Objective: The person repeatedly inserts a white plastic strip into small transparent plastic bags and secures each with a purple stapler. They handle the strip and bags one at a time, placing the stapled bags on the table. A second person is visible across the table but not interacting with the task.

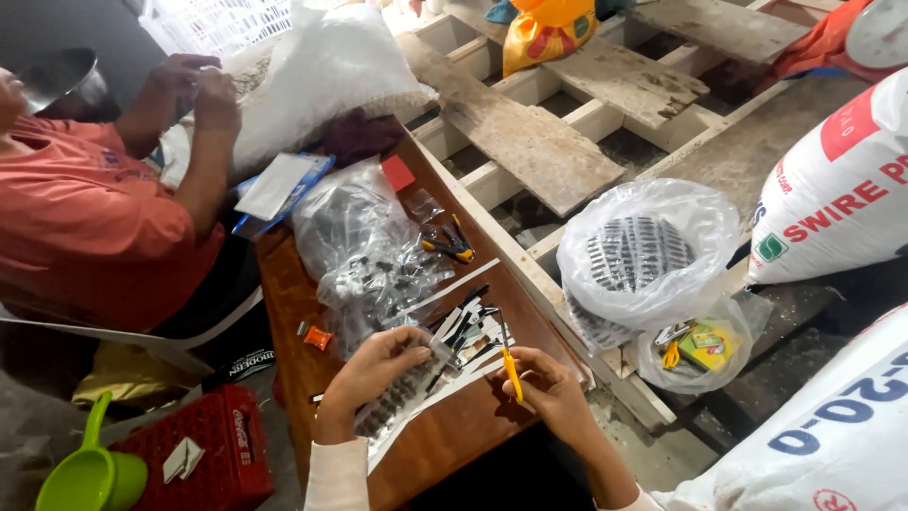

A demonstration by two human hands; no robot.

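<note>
Head view: right hand [553, 390] fingers pinch a yellow-handled tool [512, 371] upright; left hand [378, 364] fingers close on a small clear packet [441, 350], steadying it above the bench [454, 435].

White printed sacks [832, 189] right; clear bags [364, 241] on table.

A brown wooden table [454, 440] carries a clear plastic bag of small dark parts [364, 251], yellow-handled pliers [450, 248], a small red card [398, 173], and white paper strips [452, 331].

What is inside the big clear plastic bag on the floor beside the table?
The clear plastic bag holds stacked rows of small dark and pale pieces. The cloudy plastic hides what lies deeper and what the pieces are.
</note>
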